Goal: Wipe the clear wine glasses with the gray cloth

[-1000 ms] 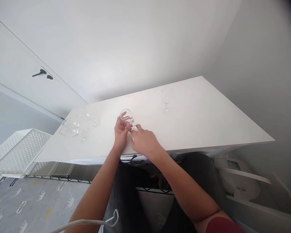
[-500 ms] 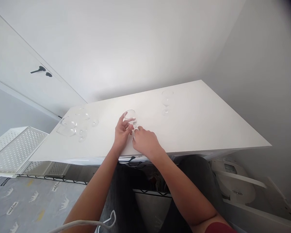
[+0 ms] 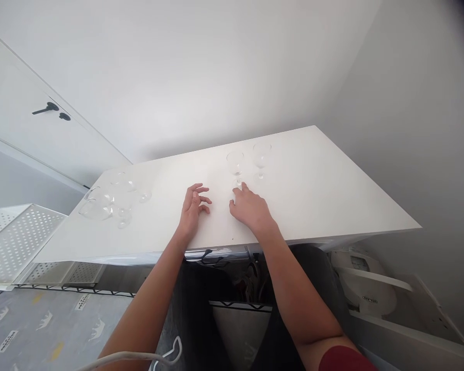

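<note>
My left hand (image 3: 192, 208) hovers over the table, fingers spread and slightly bent, with nothing in it. My right hand (image 3: 251, 208) has its fingertips at the foot of a clear stemmed wine glass (image 3: 235, 164), which stands upright. The index and middle fingers hold the foot, while the thumb sits apart from it. Just right of this glass is another upright wine glass (image 3: 262, 155), close beside it. At the table's left end several similar clear glasses (image 3: 96, 208) stand in a group; their outlines overlap and are faint.
The white tabletop (image 3: 313, 196) runs along a white wall (image 3: 224, 77). A door with a dark handle (image 3: 46, 108) is at the left. White perforated baskets (image 3: 27, 239) stand beside the table's left end. A white cable (image 3: 135, 355) crosses near my left forearm.
The glass between my hands has moved right and farther back, close to the other glass, with my right hand following. My left hand has let go of it. The view has shifted slightly.
</note>
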